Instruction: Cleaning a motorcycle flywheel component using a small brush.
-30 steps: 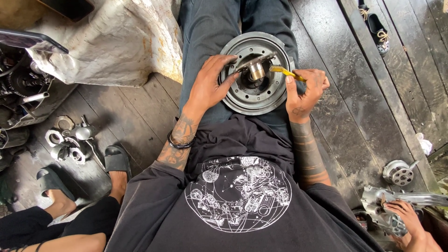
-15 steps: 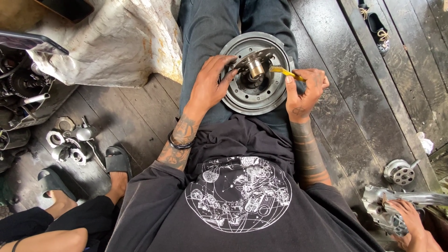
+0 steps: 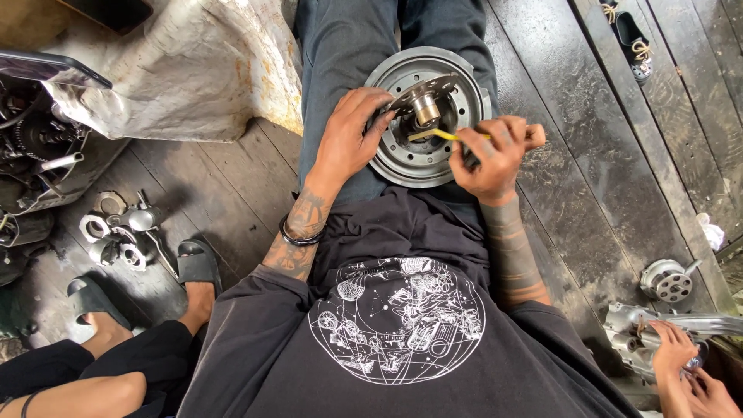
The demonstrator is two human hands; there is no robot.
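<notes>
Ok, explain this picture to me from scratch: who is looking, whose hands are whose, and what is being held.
There is no machine here. The view comes from a camera worn on a person's head, looking down at their own lap and dark shirt. They sit on a dark plank floor. A round metal disc with a hub in the middle lies on their legs. The left hand steadies the disc at its left edge. The right hand grips a yellow tool whose tip points at the hub. Other people are nearby: sandalled feet at lower left, and another pair of hands at lower right on metal parts. Small metal rings lie on the floor at left, and a shoe at top right.
</notes>
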